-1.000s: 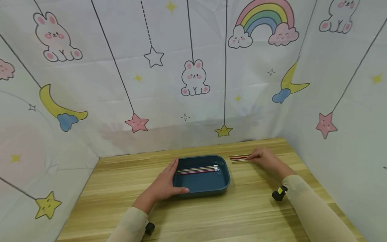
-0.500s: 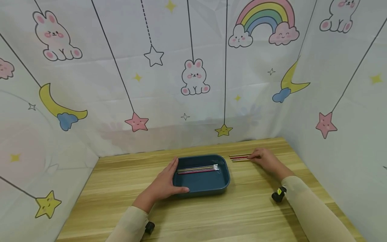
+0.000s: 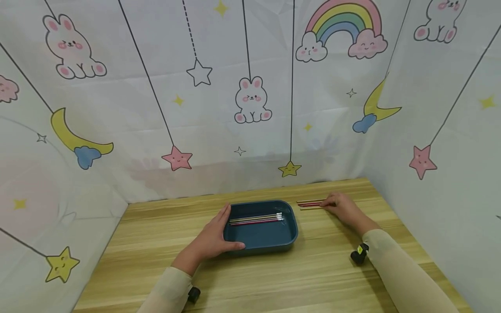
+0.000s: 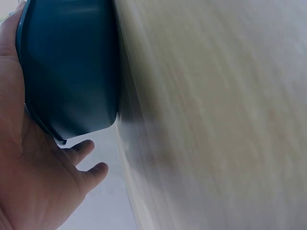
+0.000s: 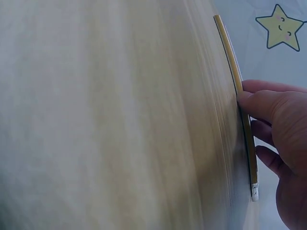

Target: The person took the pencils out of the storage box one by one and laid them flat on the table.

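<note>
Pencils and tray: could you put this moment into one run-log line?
left hand holds tray by its left end | right hand pinches at pencils on table | other pencils lie inside tray

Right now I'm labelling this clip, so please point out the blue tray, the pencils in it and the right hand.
Blue tray (image 3: 270, 235), head view: bare floor.
Pencils in the tray (image 3: 256, 220), head view: middle of the shafts.
Right hand (image 3: 346, 209), head view: back of the hand.
</note>
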`<state>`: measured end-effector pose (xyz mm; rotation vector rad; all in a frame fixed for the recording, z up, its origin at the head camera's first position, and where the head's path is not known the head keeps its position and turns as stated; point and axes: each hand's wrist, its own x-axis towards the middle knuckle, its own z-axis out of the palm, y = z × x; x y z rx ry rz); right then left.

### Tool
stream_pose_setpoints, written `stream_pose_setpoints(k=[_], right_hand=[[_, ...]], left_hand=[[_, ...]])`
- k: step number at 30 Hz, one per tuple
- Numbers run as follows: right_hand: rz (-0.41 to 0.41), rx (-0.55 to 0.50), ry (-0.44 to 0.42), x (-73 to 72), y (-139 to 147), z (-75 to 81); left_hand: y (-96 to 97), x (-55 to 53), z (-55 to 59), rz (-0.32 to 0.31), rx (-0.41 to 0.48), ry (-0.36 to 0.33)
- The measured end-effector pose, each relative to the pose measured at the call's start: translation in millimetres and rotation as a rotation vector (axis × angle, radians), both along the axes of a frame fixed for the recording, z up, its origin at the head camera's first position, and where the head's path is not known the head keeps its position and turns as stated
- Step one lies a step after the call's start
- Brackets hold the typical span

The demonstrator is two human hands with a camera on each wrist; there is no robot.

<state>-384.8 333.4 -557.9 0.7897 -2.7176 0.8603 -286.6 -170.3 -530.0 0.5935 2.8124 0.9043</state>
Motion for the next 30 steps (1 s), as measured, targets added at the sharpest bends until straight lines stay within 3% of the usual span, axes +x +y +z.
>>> stream_pose_setpoints(k=[18,26,30], right_hand=[[-0.051,-0.035,-0.034,3.8,-9,3.7],[-0.002,-0.081,-0.073,7.7,-29,21.6],[0.026,-0.109,-0.143,12.2,-46,34.3]], left_hand=[[-0.9,-3.5,-3.5,0.002,-0.008,0.002],[-1.5,-4.3,-4.6,-0.001,-0.007,0.001],[-1.3,-4.1,-4.8,-0.003,-0.007,0.001]])
